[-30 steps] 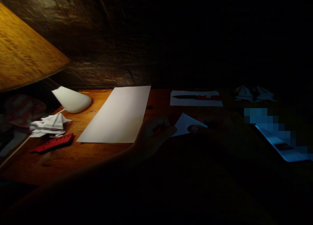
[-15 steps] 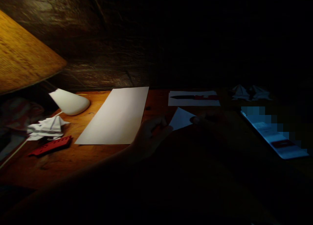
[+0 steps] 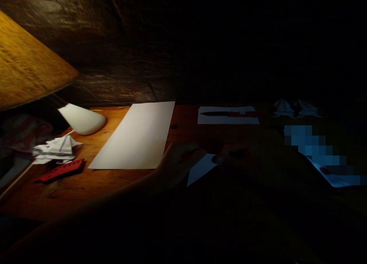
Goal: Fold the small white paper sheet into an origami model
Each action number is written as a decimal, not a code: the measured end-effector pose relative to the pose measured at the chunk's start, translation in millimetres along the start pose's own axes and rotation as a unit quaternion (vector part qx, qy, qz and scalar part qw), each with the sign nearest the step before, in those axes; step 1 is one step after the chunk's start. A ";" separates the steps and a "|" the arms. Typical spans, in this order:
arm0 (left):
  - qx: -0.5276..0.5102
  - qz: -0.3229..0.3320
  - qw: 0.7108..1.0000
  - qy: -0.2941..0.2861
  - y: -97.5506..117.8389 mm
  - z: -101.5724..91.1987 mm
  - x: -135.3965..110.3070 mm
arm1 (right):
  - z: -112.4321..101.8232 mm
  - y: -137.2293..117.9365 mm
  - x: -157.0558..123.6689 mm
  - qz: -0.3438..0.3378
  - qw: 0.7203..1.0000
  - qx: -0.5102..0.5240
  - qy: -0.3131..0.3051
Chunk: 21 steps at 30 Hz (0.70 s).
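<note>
A small folded piece of white paper (image 3: 201, 167) is held between both hands near the middle of the view, in deep shadow. My left hand (image 3: 180, 159) pinches its upper left edge with thumb and fingers. At its upper right corner my right hand (image 3: 232, 157) has its fingertips closed on the same paper; most of that hand is lost in the dark. Just left of my left hand lies a large white paper sheet (image 3: 136, 138), flat on the wooden table and partly covered by the wrist.
Beyond my hands, a knife (image 3: 229, 114) with a red handle lies on a smaller paper stack (image 3: 226, 121). Folded paper shapes (image 3: 308, 109) stand far right, above a lit screen (image 3: 332, 176). At left are a lamp (image 3: 83, 120), a folded paper (image 3: 59, 148) and a red object (image 3: 61, 170).
The folded paper has turned in my hands, its point now hanging down toward me instead of pointing up. Both hands have shifted with it, the right one moving slightly left and down.
</note>
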<state>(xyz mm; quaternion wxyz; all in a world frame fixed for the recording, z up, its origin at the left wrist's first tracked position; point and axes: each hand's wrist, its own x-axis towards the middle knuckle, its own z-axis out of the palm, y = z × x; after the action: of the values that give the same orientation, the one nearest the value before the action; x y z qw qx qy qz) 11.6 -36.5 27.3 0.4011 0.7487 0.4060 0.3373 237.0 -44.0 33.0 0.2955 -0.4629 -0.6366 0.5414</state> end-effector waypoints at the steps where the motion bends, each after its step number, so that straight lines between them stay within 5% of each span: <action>1: 0.010 0.006 1.000 0.008 0.3 0.2 -0.1 | -0.3 0.3 0.3 -0.007 1.000 -0.001 0.002; 10: 0.034 0.016 0.998 0.042 12.3 1.0 -2.0 | -0.2 1.2 -0.8 -0.010 1.000 0.029 -0.008; 17: -0.092 -0.090 0.991 0.034 9.9 5.1 -2.4 | 0.5 2.2 -0.7 -0.059 0.997 0.011 0.043; 21: -0.071 -0.011 0.997 0.030 5.9 1.8 -0.4 | -1.1 0.6 -3.4 -0.141 0.986 -0.060 0.070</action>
<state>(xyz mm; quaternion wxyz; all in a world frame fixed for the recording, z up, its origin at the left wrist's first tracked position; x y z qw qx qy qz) 14.9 -39.6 31.6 0.4443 0.7035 0.4013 0.3829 239.5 -46.7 33.2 0.3850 -0.4220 -0.7046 0.4210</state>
